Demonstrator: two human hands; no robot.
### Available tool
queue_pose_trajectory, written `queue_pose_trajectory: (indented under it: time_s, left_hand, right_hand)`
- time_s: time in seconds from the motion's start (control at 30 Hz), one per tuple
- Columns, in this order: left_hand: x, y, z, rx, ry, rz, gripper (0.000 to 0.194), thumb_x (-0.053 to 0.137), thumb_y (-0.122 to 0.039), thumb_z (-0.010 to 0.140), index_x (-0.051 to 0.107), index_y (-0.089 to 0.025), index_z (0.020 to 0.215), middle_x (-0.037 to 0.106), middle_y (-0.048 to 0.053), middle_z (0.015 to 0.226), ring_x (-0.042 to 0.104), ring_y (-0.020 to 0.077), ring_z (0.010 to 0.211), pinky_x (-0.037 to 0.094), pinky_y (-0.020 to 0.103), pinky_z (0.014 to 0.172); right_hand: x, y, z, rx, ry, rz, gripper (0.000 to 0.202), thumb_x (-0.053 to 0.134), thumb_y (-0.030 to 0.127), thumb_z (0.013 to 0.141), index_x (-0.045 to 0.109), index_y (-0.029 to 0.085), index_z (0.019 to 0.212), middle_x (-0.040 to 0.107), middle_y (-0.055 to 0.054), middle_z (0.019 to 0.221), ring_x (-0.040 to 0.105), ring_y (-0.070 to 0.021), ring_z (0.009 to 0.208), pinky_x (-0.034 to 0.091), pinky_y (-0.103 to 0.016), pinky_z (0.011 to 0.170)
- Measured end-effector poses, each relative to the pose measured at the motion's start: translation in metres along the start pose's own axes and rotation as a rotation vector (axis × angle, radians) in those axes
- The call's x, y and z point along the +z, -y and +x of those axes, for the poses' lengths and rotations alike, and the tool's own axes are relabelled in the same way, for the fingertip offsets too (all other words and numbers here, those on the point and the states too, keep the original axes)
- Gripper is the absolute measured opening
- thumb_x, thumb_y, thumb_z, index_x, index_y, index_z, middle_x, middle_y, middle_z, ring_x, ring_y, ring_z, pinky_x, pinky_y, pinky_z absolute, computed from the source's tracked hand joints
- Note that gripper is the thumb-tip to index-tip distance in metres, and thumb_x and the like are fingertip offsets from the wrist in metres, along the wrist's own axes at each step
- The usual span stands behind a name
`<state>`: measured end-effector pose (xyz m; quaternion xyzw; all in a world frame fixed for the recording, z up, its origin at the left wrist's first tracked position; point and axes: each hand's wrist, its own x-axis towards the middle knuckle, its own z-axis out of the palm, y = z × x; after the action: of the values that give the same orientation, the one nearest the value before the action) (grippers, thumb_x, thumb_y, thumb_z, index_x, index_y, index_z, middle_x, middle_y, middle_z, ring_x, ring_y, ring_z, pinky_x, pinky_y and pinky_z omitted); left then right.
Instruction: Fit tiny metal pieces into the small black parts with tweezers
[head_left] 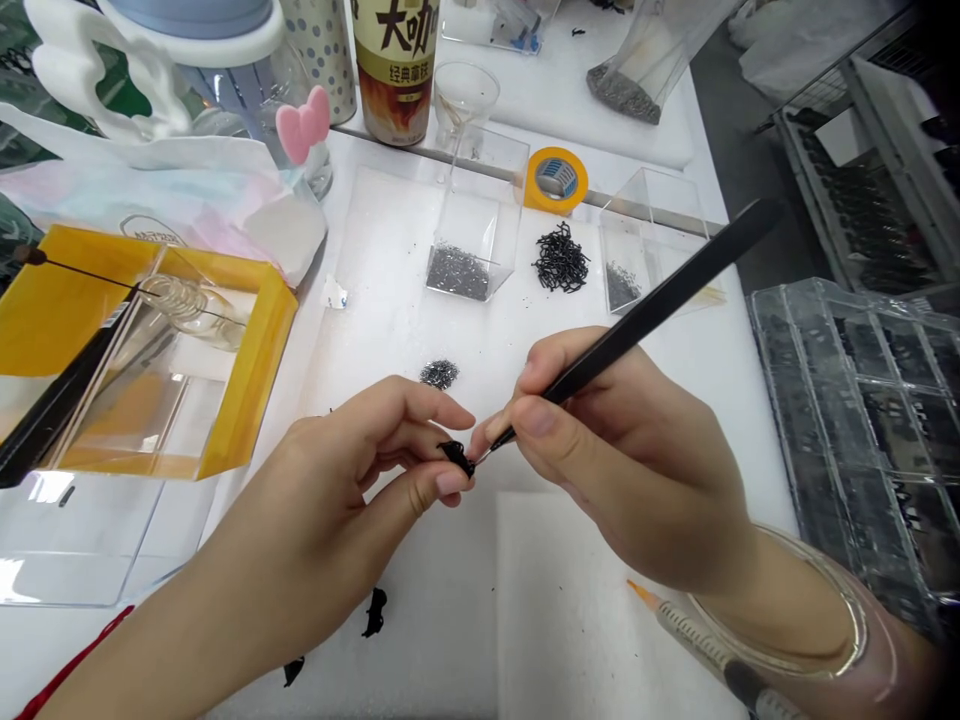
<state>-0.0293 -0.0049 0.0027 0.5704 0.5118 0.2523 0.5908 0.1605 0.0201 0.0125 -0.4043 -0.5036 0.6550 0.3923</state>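
Near the middle of the view, my left hand pinches a small black part between thumb and fingers. My right hand grips black tweezers like a pen, with their thin tip at the right end of the black part. Whether anything tiny sits in the tip is too small to tell. Beyond the hands lies a small pile of dark shiny bits. Another black part rests on the white table below my left hand, with one more near the bottom edge.
Clear boxes hold dark bits, with a black pile between them and yellow tape behind. A yellow-edged box stands left, a bottle at the back. An orange-tipped syringe lies near my right wrist; a compartment tray is right.
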Motion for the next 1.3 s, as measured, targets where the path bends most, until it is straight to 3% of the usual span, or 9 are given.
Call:
queue_pose_trajectory:
  time_s: [0.23, 0.57, 0.83, 1.3]
  left_hand:
    - [-0.0008, 0.0014, -0.0007, -0.002, 0.029, 0.023, 0.013, 0.053, -0.033, 0.094, 0.055, -0.036, 0.106, 0.072, -0.009, 0.086, 0.069, 0.0089, 0.078, 0.051, 0.019, 0.065]
    - [0.0001, -0.0009, -0.0017, 0.023, 0.05, 0.116, 0.013, 0.05, -0.028, 0.094, 0.052, -0.034, 0.105, 0.069, -0.008, 0.087, 0.068, 0.0093, 0.081, 0.05, 0.017, 0.061]
    - [-0.0004, 0.0012, -0.0004, 0.007, 0.043, 0.104, 0.015, 0.05, -0.031, 0.095, 0.05, -0.037, 0.108, 0.07, -0.008, 0.09, 0.069, 0.0091, 0.081, 0.05, 0.014, 0.057]
    - [-0.0004, 0.0027, -0.0031, 0.041, 0.044, 0.096, 0.015, 0.05, -0.029, 0.095, 0.052, -0.038, 0.106, 0.07, -0.009, 0.093, 0.069, 0.0084, 0.085, 0.051, 0.013, 0.06]
  right_hand:
    - [-0.0031, 0.0016, 0.0013, -0.008, 0.039, -0.064, 0.007, 0.061, 0.017, 0.089, 0.054, 0.02, 0.091, 0.056, 0.003, 0.077, 0.065, -0.0078, 0.069, 0.06, -0.02, 0.069]
    - [-0.0032, 0.0034, -0.0002, -0.056, 0.058, -0.31, 0.006, 0.062, 0.02, 0.089, 0.056, 0.022, 0.089, 0.062, 0.0, 0.075, 0.067, -0.0141, 0.069, 0.052, -0.023, 0.051]
    - [-0.0054, 0.0042, 0.0017, 0.014, 0.06, -0.098, 0.006, 0.059, 0.018, 0.089, 0.054, 0.021, 0.09, 0.063, 0.002, 0.076, 0.052, -0.0037, 0.048, 0.043, -0.017, 0.039]
    - [-0.0058, 0.0017, 0.0036, 0.03, 0.087, -0.059, 0.005, 0.059, 0.017, 0.089, 0.054, 0.019, 0.088, 0.06, 0.001, 0.075, 0.047, -0.0029, 0.046, 0.04, -0.017, 0.038]
